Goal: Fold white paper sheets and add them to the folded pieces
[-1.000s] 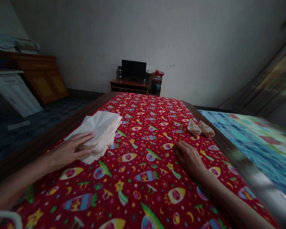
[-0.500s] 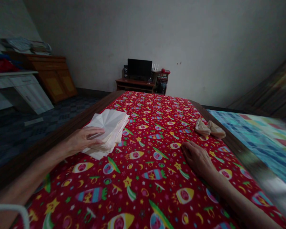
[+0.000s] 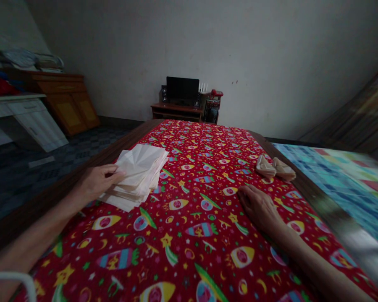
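Note:
A loose stack of creased white and cream paper sheets (image 3: 140, 167) lies on the left of the red patterned cloth, its edges uneven. My left hand (image 3: 101, 181) is at the stack's left edge, thumb and fingers closed on the edge of the upper paper sheets. On the right, my right hand (image 3: 261, 207) rests on the cloth with its fingers curled in, and nothing shows in it. Just beyond that hand sit two folded paper pieces (image 3: 274, 168), side by side near the table's right edge.
The red cloth (image 3: 189, 201) covers a long dark wooden table (image 3: 126, 144). A bed with a blue checked cover (image 3: 330, 180) adjoins it on the right. Ahead, a monitor (image 3: 182, 88) stands on a desk against the wall. A white cable (image 3: 15, 275) crosses the lower left corner.
My left hand has drawn back to the left, from over the stack to its edge, and its fingers have come together on the paper. My right hand stays put.

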{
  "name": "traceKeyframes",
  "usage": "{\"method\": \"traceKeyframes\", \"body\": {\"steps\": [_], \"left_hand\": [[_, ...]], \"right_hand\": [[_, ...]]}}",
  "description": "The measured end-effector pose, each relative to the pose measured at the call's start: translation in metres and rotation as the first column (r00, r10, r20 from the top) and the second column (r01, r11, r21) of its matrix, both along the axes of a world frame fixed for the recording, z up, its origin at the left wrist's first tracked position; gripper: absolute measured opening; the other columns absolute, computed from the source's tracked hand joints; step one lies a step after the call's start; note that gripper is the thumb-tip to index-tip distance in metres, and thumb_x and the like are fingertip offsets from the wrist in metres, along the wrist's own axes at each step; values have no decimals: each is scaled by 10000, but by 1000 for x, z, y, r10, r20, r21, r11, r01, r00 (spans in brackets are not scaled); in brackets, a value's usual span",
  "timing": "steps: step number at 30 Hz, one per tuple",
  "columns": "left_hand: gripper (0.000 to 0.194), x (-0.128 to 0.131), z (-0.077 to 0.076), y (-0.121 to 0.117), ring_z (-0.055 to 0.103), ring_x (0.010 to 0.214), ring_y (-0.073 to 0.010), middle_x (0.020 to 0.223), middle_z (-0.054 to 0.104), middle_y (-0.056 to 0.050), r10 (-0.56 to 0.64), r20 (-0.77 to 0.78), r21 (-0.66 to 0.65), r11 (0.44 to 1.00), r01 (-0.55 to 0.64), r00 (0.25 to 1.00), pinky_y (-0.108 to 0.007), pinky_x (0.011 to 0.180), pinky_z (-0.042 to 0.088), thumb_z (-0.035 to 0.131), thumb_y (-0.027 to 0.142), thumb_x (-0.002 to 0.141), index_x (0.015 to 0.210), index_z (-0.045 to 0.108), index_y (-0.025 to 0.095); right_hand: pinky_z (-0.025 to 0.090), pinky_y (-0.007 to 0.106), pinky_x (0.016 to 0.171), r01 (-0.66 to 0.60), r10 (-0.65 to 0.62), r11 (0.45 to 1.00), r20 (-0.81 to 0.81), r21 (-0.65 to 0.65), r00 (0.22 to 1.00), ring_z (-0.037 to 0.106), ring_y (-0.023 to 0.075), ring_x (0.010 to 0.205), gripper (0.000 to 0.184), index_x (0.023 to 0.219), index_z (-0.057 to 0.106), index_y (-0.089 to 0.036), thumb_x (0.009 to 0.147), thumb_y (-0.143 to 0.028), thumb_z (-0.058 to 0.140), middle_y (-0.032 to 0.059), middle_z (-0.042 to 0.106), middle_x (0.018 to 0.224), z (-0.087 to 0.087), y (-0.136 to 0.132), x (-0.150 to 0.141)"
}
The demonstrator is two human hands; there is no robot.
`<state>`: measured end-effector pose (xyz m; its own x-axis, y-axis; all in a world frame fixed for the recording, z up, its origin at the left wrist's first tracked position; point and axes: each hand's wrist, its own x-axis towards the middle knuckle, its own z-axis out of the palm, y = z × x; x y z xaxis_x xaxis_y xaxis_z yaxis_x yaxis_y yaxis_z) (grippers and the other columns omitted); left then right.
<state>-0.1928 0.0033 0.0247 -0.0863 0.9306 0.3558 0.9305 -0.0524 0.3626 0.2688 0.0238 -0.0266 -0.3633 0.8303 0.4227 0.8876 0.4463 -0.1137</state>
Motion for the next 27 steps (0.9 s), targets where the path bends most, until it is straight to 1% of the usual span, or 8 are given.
{"method": "traceKeyframes", "body": {"steps": [2, 4, 7, 12, 16, 21, 24, 27], "left_hand": [[279, 12, 4, -4, 611, 845, -129, 881, 687, 25, -75, -98, 142, 986, 88, 992, -204, 800, 462, 487, 336, 873, 778, 660, 138], [236, 31, 11, -10, 607, 868, -142, 900, 687, -15, -209, -180, 308, 916, 257, 961, -246, 845, 460, 503, 289, 877, 752, 644, 147], [131, 71, 19, -23, 600, 900, -153, 915, 686, -18, -434, -331, 307, 790, 530, 838, -281, 859, 452, 535, 225, 872, 830, 649, 177], [158, 150, 7, -41, 592, 761, -154, 789, 652, -17, -600, -435, 181, 672, 718, 671, -288, 697, 444, 508, 168, 883, 760, 608, 165], [193, 191, -8, -47, 557, 666, -157, 719, 614, -19, -654, -495, 127, 597, 792, 572, -285, 595, 406, 521, 187, 875, 690, 568, 159], [123, 192, -10, -49, 593, 811, -175, 870, 658, -16, -748, -309, 58, 601, 797, 587, -310, 712, 448, 564, 289, 873, 854, 609, 177], [325, 172, -18, -44, 567, 1018, -199, 1095, 637, -34, -766, -172, 32, 624, 781, 620, -356, 876, 447, 623, 316, 835, 1133, 551, 209], [430, 152, -33, -37, 539, 1095, -213, 1153, 619, -81, -775, -44, 73, 627, 776, 630, -359, 934, 448, 636, 346, 820, 1203, 522, 187]], "right_hand": [[350, 266, 577, -10, 10, 1000, -5, -5, 1000, 534, 160, 643, 202, 840, 544, -189, 917, -280, 381, 56, 576, 770, 0, 1, 1], [357, 268, 570, -11, 11, 1000, -5, -2, 1000, 527, 157, 627, 218, 816, 545, -190, 920, -281, 376, 54, 573, 755, -1, 2, 3], [389, 272, 566, -36, 37, 998, -21, 47, 999, 533, 160, 630, 239, 848, 572, -189, 928, -296, 374, 63, 578, 766, -1, -1, 2], [499, 334, 757, -274, 289, 948, -78, 160, 954, 571, 224, 980, 353, 1223, 492, -212, 888, -324, 506, 133, 562, 1140, 3, -26, -22], [473, 450, 889, -435, 442, 890, -27, 137, 896, 453, 291, 1194, 385, 1233, 494, -215, 851, -232, 545, 173, 439, 1335, 3, -47, -42], [530, 327, 798, -547, 537, 837, -224, 21, 813, 614, 189, 972, 182, 949, 591, -189, 890, -121, 432, 112, 638, 1071, 2, -48, -42], [547, 278, 736, -530, 504, 848, -346, 24, 791, 661, 166, 852, 159, 923, 598, -186, 909, -176, 441, 91, 689, 940, 6, -48, -38], [555, 245, 717, -532, 511, 844, -396, 65, 763, 683, 162, 826, 180, 950, 624, -175, 905, -196, 450, 91, 707, 914, 8, -53, -34]]}}
